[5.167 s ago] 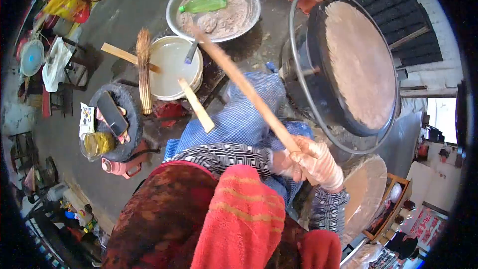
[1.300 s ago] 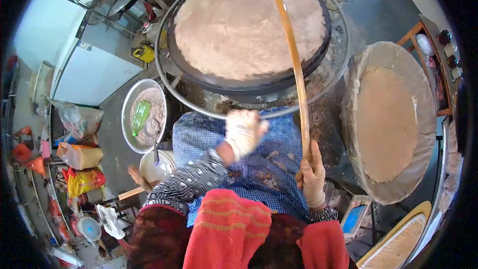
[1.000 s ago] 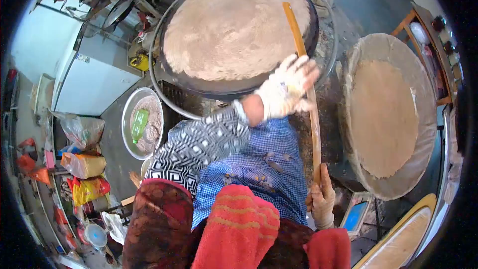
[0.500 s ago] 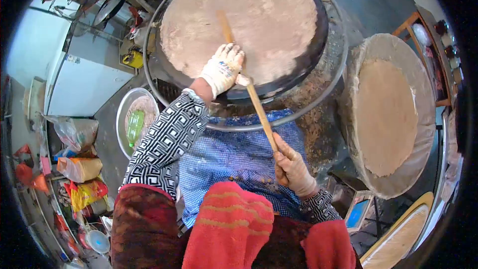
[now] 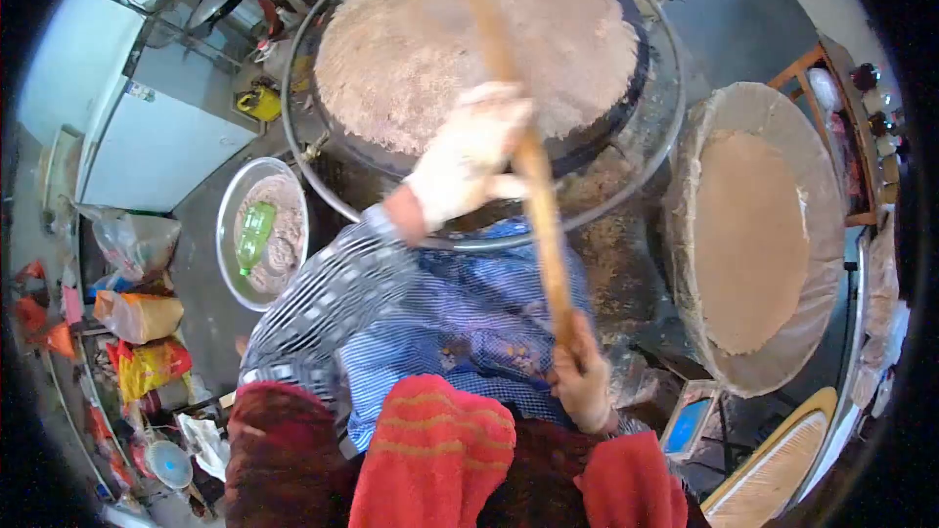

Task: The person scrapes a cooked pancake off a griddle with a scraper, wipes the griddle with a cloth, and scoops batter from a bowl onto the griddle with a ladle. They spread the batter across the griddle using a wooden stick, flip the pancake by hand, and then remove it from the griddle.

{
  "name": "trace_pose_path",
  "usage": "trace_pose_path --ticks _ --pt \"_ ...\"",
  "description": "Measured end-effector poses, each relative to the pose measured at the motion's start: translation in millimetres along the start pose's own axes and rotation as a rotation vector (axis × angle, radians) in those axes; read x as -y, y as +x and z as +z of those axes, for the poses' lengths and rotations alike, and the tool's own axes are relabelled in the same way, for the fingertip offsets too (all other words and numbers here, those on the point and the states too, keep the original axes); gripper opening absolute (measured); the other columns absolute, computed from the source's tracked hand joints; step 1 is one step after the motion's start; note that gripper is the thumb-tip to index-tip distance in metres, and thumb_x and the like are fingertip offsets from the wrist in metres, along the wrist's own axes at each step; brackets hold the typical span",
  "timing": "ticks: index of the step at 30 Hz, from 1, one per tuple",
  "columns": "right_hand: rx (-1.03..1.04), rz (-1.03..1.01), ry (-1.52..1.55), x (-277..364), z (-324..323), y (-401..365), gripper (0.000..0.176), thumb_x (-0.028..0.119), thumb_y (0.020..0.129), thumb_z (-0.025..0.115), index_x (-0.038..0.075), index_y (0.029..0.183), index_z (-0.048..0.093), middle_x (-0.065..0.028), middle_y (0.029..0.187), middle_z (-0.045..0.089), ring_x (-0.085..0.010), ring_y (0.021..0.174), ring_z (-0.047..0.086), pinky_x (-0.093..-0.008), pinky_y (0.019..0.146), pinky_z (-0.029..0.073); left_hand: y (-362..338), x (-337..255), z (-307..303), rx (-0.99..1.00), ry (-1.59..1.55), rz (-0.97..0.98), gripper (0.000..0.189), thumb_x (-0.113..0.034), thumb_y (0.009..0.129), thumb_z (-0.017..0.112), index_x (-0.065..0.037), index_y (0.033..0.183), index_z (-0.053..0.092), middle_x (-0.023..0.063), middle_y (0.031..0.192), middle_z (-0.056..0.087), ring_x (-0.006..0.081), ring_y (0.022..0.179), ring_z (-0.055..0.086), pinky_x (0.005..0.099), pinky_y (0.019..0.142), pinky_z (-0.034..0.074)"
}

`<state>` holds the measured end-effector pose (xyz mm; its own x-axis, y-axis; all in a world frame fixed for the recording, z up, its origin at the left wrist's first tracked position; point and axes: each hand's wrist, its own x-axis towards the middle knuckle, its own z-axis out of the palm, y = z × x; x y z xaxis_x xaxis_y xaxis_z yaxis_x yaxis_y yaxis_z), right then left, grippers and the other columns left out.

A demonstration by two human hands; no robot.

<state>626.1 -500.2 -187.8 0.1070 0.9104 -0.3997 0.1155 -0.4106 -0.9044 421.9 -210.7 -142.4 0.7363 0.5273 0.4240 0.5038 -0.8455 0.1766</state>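
Observation:
My left hand (image 5: pixel 468 158), in a dirty white work glove, is wrapped round the middle of a long wooden stick (image 5: pixel 548 235). Lower down, my right hand (image 5: pixel 584 381), in a thin glove, grips the stick's near end. Its far end is smeared by motion and overlaps a big round griddle (image 5: pixel 377 149) in this view. A thin, pale brown layer of batter (image 5: pixel 411 59) covers most of the griddle, leaving a dark band at the edge. A metal ring (image 5: pixel 675 108) runs around the griddle.
At right stands a round, plastic-covered stand (image 5: pixel 831 264) bearing a flat brown sheet (image 5: pixel 753 244). At left, a metal basin (image 5: pixel 227 240) holds a pinkish mix and a green plastic bottle (image 5: pixel 256 233). Bags (image 5: pixel 147 372) crowd the far left. A blue checked cloth (image 5: pixel 460 323) lies before me.
Both hands have moved with the stick: the left nearer to me and right, the right slightly lower. The stick stands steeper. The batter's surface looks rougher, and the view has shifted slightly.

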Motion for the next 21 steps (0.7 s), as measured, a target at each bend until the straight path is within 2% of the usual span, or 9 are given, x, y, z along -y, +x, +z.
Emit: trace_pose_path --ticks 1,3,7,9,11,16,18,19,21 --pt "-0.021 -0.004 -0.015 8.1 -8.1 -6.4 0.055 0.011 0.092 0.061 0.008 0.143 0.043 -0.0085 0.099 0.071 -0.0141 0.058 0.063 -0.0292 0.051 0.052 42.6 -14.8 20.2 0.025 -0.066 0.053 0.095 -0.068 0.076 0.053 0.005 0.136 0.042 0.0264 0.138 0.045 0.0424 0.134 0.036 0.0479 0.114 0.023" --pt "-0.204 0.205 0.355 22.7 -17.4 -15.7 0.061 0.016 0.098 0.05 0.008 0.152 0.023 -0.0018 0.061 0.05 -0.0066 0.041 0.041 -0.022 0.036 0.034 91.1 -33.7 93.4 0.079 0.063 0.201 0.096 -0.064 0.071 0.062 0.005 0.134 0.044 0.0256 0.137 0.047 0.0382 0.134 0.038 0.0445 0.114 0.026" --pt "0.036 0.269 0.673 33.5 -39.9 12.2 0.056 0.022 0.1 0.047 0.018 0.152 0.026 0.0024 0.052 0.033 -0.007 0.037 0.029 -0.0225 0.035 0.027 119.0 -17.3 106.8 0.291 0.092 0.119 0.093 -0.058 0.064 0.07 0.006 0.129 0.049 0.0247 0.131 0.051 0.037 0.131 0.042 0.0435 0.113 0.029" --pt "0.09 0.278 0.656 40.3 -38.9 17.8 0.058 0.028 0.1 0.047 0.014 0.152 0.026 0.0028 0.056 0.036 -0.007 0.042 0.032 -0.0226 0.038 0.028 104.4 -0.5 78.2 0.482 -0.042 -0.067 0.09 -0.057 0.061 0.07 0.006 0.122 0.053 0.0241 0.124 0.055 0.0377 0.127 0.046 0.044 0.112 0.031" --pt "0.275 0.301 0.732 36.7 -32.0 38.9 0.057 0.025 0.1 0.048 0.016 0.151 0.027 0.0026 0.055 0.037 -0.0073 0.041 0.033 -0.0235 0.038 0.029 69.9 20.3 61.9 0.313 0.099 -0.052 0.085 -0.055 0.059 0.071 0.006 0.116 0.055 0.0229 0.121 0.057 0.0387 0.124 0.047 0.0437 0.111 0.033" --pt "0.415 0.332 0.544 49.1 29.6 66.1 0.054 0.015 0.099 0.049 0.018 0.15 0.032 0.0036 0.057 0.038 -0.0068 0.04 0.035 -0.0232 0.035 0.029 -43.5 76.9 17.5 0.169 0.275 -0.195 0.073 -0.047 0.069 0.068 0.005 0.117 0.053 0.0233 0.124 0.055 0.04 0.125 0.047 0.0442 0.11 0.033" --pt "0.472 0.256 0.295 54.1 62.5 67.4 0.052 0.015 0.098 0.051 0.017 0.148 0.037 0.0036 0.059 0.04 -0.0069 0.041 0.039 -0.0231 0.035 0.031 -89.2 77.9 -17.0 0.164 0.303 -0.247 0.073 -0.049 0.072 0.066 0.006 0.118 0.051 0.0241 0.125 0.054 0.0404 0.124 0.046 0.0448 0.109 0.034" --pt "0.494 0.231 0.279 50.3 73.6 67.6 0.051 0.014 0.096 0.056 0.016 0.145 0.042 0.0002 0.064 0.048 -0.0097 0.045 0.048 -0.0272 0.038 0.039 -111.6 76.1 -31.3 0.181 0.291 -0.297 0.078 -0.051 0.072 0.064 0.006 0.123 0.049 0.0254 0.127 0.052 0.0405 0.126 0.045 0.0458 0.11 0.033" --pt "0.456 -0.139 0.072 14.8 91.0 60.9 0.052 0.012 0.093 0.059 0.016 0.143 0.044 -0.0049 0.074 0.062 -0.0119 0.051 0.056 -0.0305 0.045 0.046 -154.2 68.3 -37.8 0.221 0.355 -0.374 0.092 -0.057 0.071 0.063 0.007 0.132 0.041 0.0277 0.132 0.047 0.0426 0.128 0.041 0.0487 0.111 0.03"
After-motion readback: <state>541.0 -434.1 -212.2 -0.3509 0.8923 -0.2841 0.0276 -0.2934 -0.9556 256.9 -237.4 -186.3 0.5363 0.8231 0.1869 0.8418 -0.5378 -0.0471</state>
